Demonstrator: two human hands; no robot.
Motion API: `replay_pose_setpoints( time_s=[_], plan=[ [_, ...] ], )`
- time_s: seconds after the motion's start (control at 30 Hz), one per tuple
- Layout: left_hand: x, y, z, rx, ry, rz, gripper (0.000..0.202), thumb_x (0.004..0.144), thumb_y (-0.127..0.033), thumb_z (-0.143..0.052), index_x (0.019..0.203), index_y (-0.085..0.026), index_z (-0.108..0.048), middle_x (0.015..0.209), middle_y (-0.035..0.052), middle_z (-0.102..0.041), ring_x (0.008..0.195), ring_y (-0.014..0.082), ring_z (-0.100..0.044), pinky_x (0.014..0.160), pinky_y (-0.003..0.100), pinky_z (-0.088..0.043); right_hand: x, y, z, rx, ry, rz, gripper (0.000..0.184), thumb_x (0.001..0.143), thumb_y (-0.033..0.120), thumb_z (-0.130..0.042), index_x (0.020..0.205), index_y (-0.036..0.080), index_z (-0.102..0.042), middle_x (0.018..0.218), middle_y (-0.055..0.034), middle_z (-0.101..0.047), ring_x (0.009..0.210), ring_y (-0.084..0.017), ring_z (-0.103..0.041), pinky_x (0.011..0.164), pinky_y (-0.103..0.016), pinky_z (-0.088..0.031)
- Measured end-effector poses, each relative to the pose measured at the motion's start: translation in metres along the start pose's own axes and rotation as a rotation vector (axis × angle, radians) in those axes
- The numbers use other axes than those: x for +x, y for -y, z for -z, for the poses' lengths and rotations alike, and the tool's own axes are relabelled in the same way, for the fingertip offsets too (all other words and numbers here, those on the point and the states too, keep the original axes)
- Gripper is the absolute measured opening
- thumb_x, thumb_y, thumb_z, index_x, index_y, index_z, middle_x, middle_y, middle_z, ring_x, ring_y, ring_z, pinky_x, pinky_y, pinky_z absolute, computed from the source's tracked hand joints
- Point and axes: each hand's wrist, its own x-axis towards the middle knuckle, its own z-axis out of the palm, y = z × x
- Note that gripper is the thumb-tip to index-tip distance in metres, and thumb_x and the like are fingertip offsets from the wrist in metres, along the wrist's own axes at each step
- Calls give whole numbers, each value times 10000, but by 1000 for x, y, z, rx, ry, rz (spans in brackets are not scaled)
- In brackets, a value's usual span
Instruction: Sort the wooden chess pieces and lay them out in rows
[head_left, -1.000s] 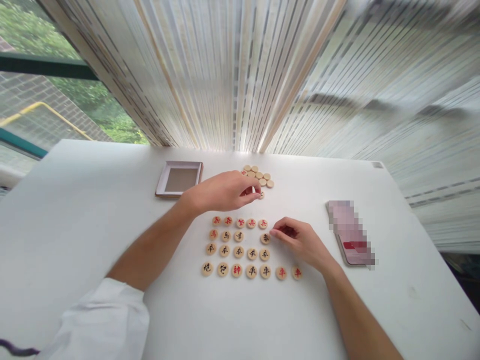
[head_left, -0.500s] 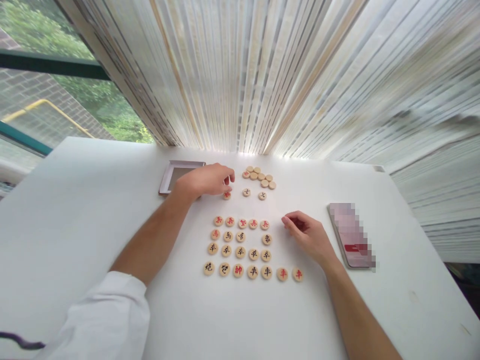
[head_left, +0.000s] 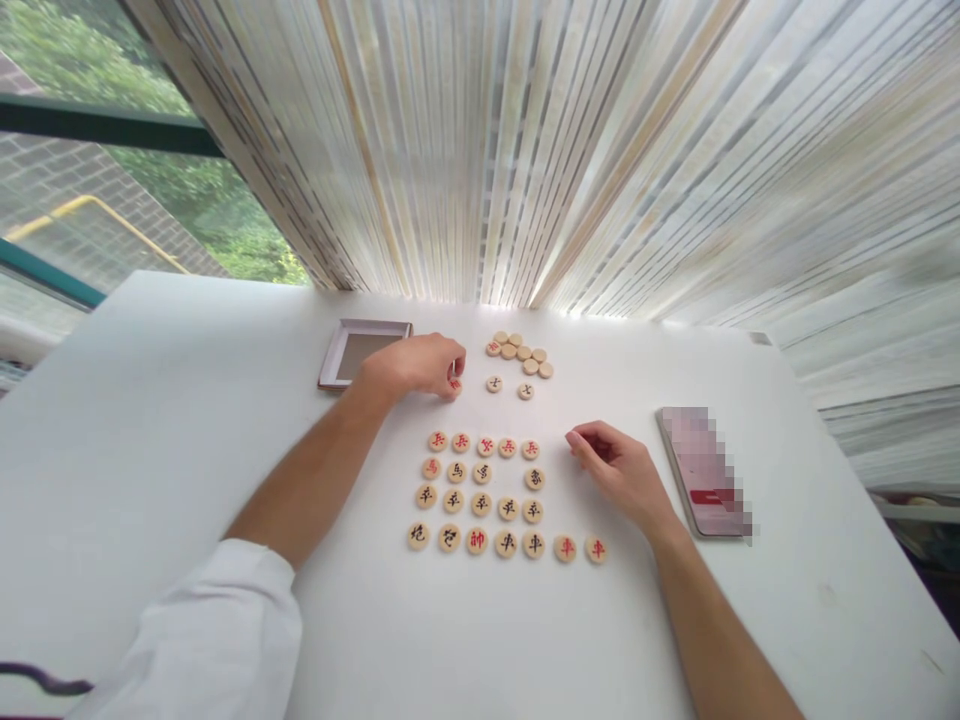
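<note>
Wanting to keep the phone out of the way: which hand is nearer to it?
Right. The right hand is just left of the phone, not touching it, while the left hand is much farther left, beyond the rows of wooden xiangqi pieces.

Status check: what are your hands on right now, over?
Left hand: fingertips on a red-marked xiangqi piece. Right hand: loosely curled, nothing visible in it, beside the rows of xiangqi pieces. Nothing in the way.

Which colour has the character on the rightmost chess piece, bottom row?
Red on the chess piece, in the head view.
</note>
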Motion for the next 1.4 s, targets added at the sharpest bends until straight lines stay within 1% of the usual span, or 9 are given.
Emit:
replay_pose_setpoints(
  time_s=[0.1,0.23,0.37,0.5,0.8,1.0,1.13,1.2,1.4],
  plan=[
    [1,4,-1,-10,-33,-10,275,742,-352,-678,984,-222,-680,970,53,-739,779,187,-652,612,248,-438,0,1,0,-4,-9,3,364,921,549,-581,899,200,-680,730,-32,-670,653,-184,-604,610,-298,-472],
    [2,1,0,-11,-77,-27,293,764,-350,-662,1023,-214,-678,1001,64,-736,831,199,-656,663,258,-455,0,0,-1,-3,-9,3,345,918,535,-592,895,203,-685,734,-26,-675,653,-178,-609,617,-294,-474],
    [3,-3,1,9,-65,-21,229,768,-335,-643,945,-201,-700,998,82,-732,846,225,-656,700,290,-466,0,0,-1,7,-3,-6,327,923,516,-597,903,202,-683,765,-29,-681,676,-180,-610,631,-294,-470],
    [3,-3,0,16,-64,-30,225,771,-336,-634,932,-200,-713,976,86,-734,835,227,-654,722,301,-469,0,1,0,7,-1,-4,324,927,512,-596,899,200,-678,751,-23,-665,671,-177,-601,630,-293,-463],
    [1,-6,0,7,-84,-73,208,776,-361,-621,892,-207,-701,912,68,-733,765,201,-639,641,284,-445,-1,1,0,5,-4,0,320,926,515,-595,898,207,-679,758,-26,-676,669,-180,-608,623,-293,-466],
    [4,-6,-3,-11,-136,-110,237,789,-357,-618,959,-211,-697,971,66,-726,825,200,-635,695,283,-458,0,1,-1,4,-8,6,313,926,504,-596,898,205,-682,764,-28,-687,671,-181,-614,627,-293,-473],
    [6,-9,-6,-12,-111,-143,213,805,-341,-608,951,-210,-692,976,64,-724,827,200,-634,715,289,-458,-1,1,-1,-2,-3,1,303,927,496,-599,902,205,-683,764,-25,-685,675,-178,-614,628,-290,-472],
    [7,-11,-8,-4,-117,-157,206,815,-333,-602,952,-206,-689,980,68,-720,838,207,-637,731,297,-460,-1,0,-1,-3,-3,1,307,926,499,-599,905,205,-685,780,-29,-694,690,-181,-623,639,-292,-478],
    [10,-23,-13,-7,-198,-221,315,840,-342,-605,1120,-202,-643,1145,78,-671,987,223,-627,785,295,-459,0,-1,-1,-6,-5,8,337,924,524,-588,901,203,-687,768,-34,-705,680,-184,-633,625,-293,-483]
  ],
)
